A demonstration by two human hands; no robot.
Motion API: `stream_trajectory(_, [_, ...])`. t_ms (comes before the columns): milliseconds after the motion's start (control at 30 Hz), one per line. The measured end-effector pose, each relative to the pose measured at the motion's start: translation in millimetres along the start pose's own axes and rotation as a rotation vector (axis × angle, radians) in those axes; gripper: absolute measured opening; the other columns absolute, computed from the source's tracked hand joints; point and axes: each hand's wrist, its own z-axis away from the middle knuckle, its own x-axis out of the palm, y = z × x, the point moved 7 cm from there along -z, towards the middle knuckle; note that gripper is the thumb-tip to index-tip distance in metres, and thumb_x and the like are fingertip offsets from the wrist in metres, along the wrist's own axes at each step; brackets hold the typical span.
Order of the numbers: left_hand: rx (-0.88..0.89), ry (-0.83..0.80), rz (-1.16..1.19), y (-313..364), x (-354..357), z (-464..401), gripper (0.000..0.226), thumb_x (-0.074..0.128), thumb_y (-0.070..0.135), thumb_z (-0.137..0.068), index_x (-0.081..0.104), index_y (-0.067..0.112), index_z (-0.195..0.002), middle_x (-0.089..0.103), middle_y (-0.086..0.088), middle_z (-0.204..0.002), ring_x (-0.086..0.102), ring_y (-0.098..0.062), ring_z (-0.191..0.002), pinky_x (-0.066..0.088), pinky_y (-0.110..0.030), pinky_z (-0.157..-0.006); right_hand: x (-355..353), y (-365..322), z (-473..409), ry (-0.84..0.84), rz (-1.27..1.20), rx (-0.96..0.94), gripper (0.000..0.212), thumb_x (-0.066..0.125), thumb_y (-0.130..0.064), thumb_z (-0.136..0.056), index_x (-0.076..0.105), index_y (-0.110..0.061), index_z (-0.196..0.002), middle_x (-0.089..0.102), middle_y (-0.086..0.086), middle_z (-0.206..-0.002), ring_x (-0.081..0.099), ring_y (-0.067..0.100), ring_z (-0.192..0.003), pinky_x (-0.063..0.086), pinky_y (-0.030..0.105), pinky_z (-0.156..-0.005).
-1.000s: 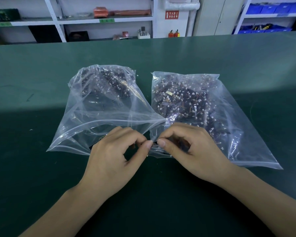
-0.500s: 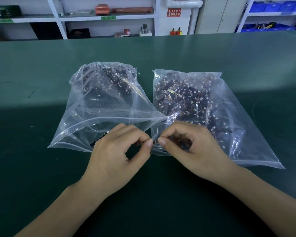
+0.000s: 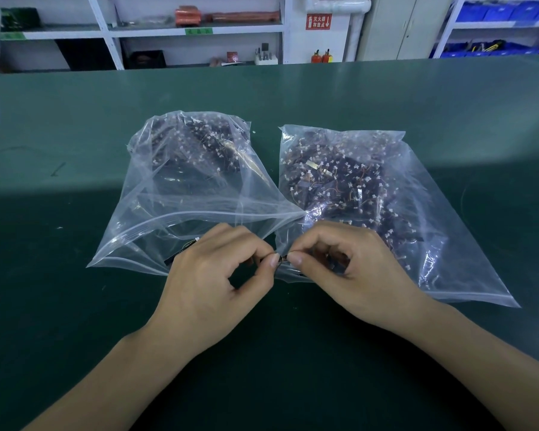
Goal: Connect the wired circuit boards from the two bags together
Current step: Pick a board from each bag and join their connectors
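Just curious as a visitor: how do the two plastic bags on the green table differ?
The left bag is puffed up, its mouth gaping toward the person; the right bag lies flatter. The left bag's parts are heaped at its far end, while the right bag's spread wider, with more orange wiring showing. Both are clear and hold small dark parts with white connectors.

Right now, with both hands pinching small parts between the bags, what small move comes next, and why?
Probably press the two pinched ends together: the left hand and right hand hold their parts thumb tip to thumb tip, nearly touching.
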Motion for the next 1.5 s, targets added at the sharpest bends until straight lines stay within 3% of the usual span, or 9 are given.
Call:
stream_trajectory(167, [-0.004, 0.029, -0.006, -0.1, -0.2, 0.6, 0.020, 0.064, 0.032, -0.101, 0.073, 0.024, -0.086, 0.063, 0.018, -0.082, 0.060, -0.012, -0.082, 0.049, -0.038, -0.066, -3.9, -2.6, -0.9, -0.002, 0.025, -0.023, 0.004, 0.081, -0.018, -0.096, 0.077, -0.018, -0.096, 0.067, -0.015, -0.082, 0.062, 0.017, -0.070, 0.044, 0.017, -0.067])
stream_trajectory(333, [-0.004, 0.081, 0.019, -3.3, -6.5, -0.2, 0.008, 0.073, 0.020, -0.096, 0.081, 0.021, -0.093, 0.069, 0.016, -0.083, 0.064, -0.016, -0.080, 0.051, -0.035, -0.061, -4.2, 4.7, 0.4, -0.136, 0.237, 0.017, 0.049, 0.082, -0.013, -0.079, 0.067, -0.031, -0.122, 0.065, -0.014, -0.098, 0.061, 0.019, -0.080, 0.054, 0.030, -0.073])
stream_trajectory(700, [0.162, 0.042, -0.028, 6.2, 2.2, -2.4, 0.006, 0.082, 0.021, -0.093, 0.081, 0.017, -0.090, 0.072, 0.012, -0.084, 0.061, -0.009, -0.076, 0.050, -0.024, -0.072, -12.0, -3.4, -1.0, 0.017, 0.187, -0.097, 0.041, 0.076, 0.004, -0.078, 0.072, -0.021, -0.111, 0.064, -0.012, -0.090, 0.060, 0.017, -0.071, 0.043, 0.012, -0.068])
stream_trajectory(967, [0.363, -0.026, -0.383, 28.2, 18.1, -3.0, 0.014, 0.079, 0.008, -0.094, 0.081, 0.022, -0.093, 0.077, 0.010, -0.092, 0.067, -0.020, -0.065, 0.053, -0.036, -0.048, -13.3, -5.9, -2.8, 0.046, 0.098, -0.091, 0.044, 0.077, 0.009, -0.076, 0.073, -0.019, -0.108, 0.066, -0.009, -0.087, 0.061, 0.018, -0.070, 0.043, 0.011, -0.067])
stream_trajectory(1067, [0.338, -0.137, -0.474, 31.2, 30.7, -2.3, 0.033, 0.091, 0.002, -0.071, 0.078, 0.022, -0.094, 0.071, 0.009, -0.080, 0.059, -0.019, -0.049, 0.035, -0.024, -0.040, -13.0, -6.4, -2.8, 0.046, 0.077, -0.092, 0.044, 0.077, 0.008, -0.077, 0.072, -0.022, -0.109, 0.066, -0.008, -0.087, 0.061, 0.019, -0.069, 0.043, 0.011, -0.068])
stream_trajectory(1167, [0.306, -0.184, -0.534, 32.8, 38.6, -4.0, 0.028, 0.094, 0.012, -0.072, 0.073, 0.023, -0.086, 0.062, 0.007, -0.069, 0.054, -0.022, -0.040, 0.021, -0.024, -0.042, -10.0, -5.7, -2.6, 0.037, 0.070, -0.074, 0.044, 0.076, 0.008, -0.077, 0.072, -0.022, -0.108, 0.065, -0.008, -0.087, 0.061, 0.019, -0.068, 0.042, 0.011, -0.067])
stream_trajectory(1267, [0.318, -0.155, -0.532, 35.2, 37.8, -1.9, 0.004, 0.077, 0.024, -0.093, 0.076, 0.024, -0.089, 0.068, 0.008, -0.077, 0.054, -0.022, -0.041, 0.025, -0.025, -0.039, -8.0, -4.2, -2.9, 0.022, 0.068, -0.057, 0.044, 0.076, 0.009, -0.076, 0.072, -0.022, -0.107, 0.064, -0.008, -0.085, 0.060, 0.018, -0.067, 0.042, 0.011, -0.065])
stream_trajectory(1367, [0.314, -0.104, -0.493, 35.4, 30.4, -3.2, 0.031, 0.050, 0.033, -0.106, 0.080, 0.023, -0.102, 0.076, 0.013, -0.099, 0.061, -0.017, -0.050, 0.033, -0.026, -0.039, -9.6, -1.4, -3.5, 0.023, 0.031, -0.020, 0.042, 0.073, 0.008, -0.077, 0.072, -0.024, -0.106, 0.063, -0.007, -0.082, 0.059, 0.018, -0.066, 0.042, 0.013, -0.064])
stream_trajectory(1500, [0.345, -0.088, -0.299, 34.4, 21.1, -1.4, 0.027, 0.056, 0.030, -0.108, 0.082, 0.023, -0.110, 0.077, 0.017, -0.120, 0.069, -0.004, -0.068, 0.047, -0.026, -0.043, -13.1, -0.6, -3.6, 0.032, 0.031, -0.006, 0.040, 0.074, 0.008, -0.080, 0.072, -0.024, -0.103, 0.063, -0.007, -0.081, 0.059, 0.018, -0.067, 0.043, 0.014, -0.065])
